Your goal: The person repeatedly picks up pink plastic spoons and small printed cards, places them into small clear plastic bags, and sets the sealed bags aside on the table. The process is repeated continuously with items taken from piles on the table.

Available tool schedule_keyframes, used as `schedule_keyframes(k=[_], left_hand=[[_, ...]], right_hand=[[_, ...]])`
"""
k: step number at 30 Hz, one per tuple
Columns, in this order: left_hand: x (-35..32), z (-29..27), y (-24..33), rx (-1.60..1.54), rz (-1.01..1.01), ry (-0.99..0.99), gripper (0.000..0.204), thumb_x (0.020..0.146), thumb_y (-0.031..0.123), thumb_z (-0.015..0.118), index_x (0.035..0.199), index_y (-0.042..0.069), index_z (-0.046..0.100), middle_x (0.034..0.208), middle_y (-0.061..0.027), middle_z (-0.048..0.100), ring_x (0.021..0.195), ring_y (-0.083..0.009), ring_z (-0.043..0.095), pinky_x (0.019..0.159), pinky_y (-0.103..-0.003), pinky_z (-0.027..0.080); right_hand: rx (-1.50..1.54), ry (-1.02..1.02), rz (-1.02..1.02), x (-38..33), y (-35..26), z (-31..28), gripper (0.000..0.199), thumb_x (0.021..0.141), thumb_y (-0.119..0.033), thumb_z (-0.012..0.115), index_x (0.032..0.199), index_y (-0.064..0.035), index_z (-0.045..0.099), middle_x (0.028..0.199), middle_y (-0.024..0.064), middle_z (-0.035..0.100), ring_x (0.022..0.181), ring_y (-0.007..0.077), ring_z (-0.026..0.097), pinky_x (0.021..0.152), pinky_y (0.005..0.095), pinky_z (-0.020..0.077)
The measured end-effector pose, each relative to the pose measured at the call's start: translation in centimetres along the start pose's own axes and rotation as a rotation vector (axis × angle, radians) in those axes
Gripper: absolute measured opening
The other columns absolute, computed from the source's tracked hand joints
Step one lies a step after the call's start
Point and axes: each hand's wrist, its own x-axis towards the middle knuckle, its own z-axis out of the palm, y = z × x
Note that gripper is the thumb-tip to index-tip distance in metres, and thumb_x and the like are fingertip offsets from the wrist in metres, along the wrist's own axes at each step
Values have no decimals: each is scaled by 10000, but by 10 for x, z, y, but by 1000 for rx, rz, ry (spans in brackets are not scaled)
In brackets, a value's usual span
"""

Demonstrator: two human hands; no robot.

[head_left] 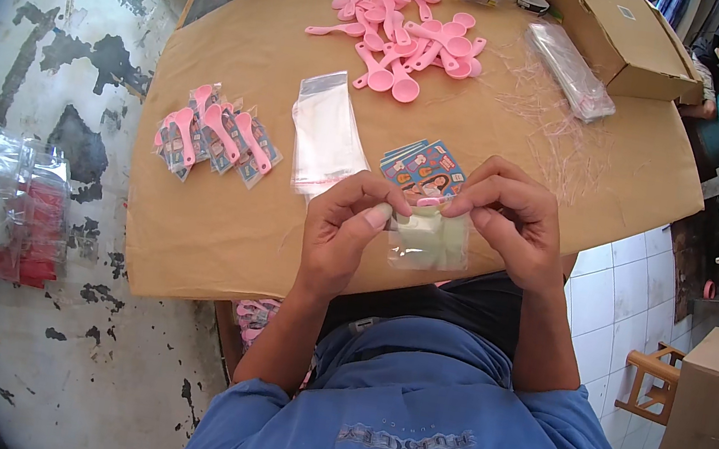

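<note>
Near the table's front edge, my left hand (343, 229) and my right hand (516, 222) pinch the top of a small clear plastic bag (431, 244) from either side. Something pale and greenish shows through the bag, and a bit of pink sits at its mouth; I cannot make out more. Just beyond it lie several printed blue cards (424, 167), fanned out. To the left of my hands is a stack of flat clear bags (325, 131). Farther left, several pink measuring spoons (222, 137) lie on or in small bags with printed cards.
A heap of loose pink measuring spoons (406, 38) covers the far middle of the table (219, 231). At the far right lie a bundle of clear plastic sleeves (570, 72), pink shreds and a cardboard box (625, 36). A wooden stool (654, 382) stands right; another person is at upper right.
</note>
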Motion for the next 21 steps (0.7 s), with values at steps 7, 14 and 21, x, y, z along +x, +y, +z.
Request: schedule_keyframes(k=[7, 14, 21], left_hand=[[3, 17, 5, 177, -86, 98, 347, 927, -37, 679, 1254, -10, 565, 1072, -134, 732, 993, -138, 684, 852, -247, 529], [-2, 8, 0, 345, -130, -107, 463, 960, 11, 662, 1410, -2, 553, 1221, -123, 720, 1112, -159, 681, 918, -285, 531], [-2, -21, 42, 649, 383, 136, 288, 945, -34, 678, 1231, -5, 674, 1181, -148, 736, 1152, -224, 691, 993, -347, 539]], right_hand=[[54, 92, 172, -1, 4, 12, 194, 895, -28, 735, 1088, -27, 713, 903, -11, 595, 766, 33, 524, 613, 185, 382], [235, 191, 85, 2, 1, 17, 477, 876, 0, 767, 1317, -50, 595, 941, -33, 570, 725, 7, 459, 609, 157, 368], [-251, 55, 145, -2, -2, 11, 271, 863, 15, 769, 1122, -26, 699, 926, -31, 556, 676, 2, 405, 566, 170, 309]])
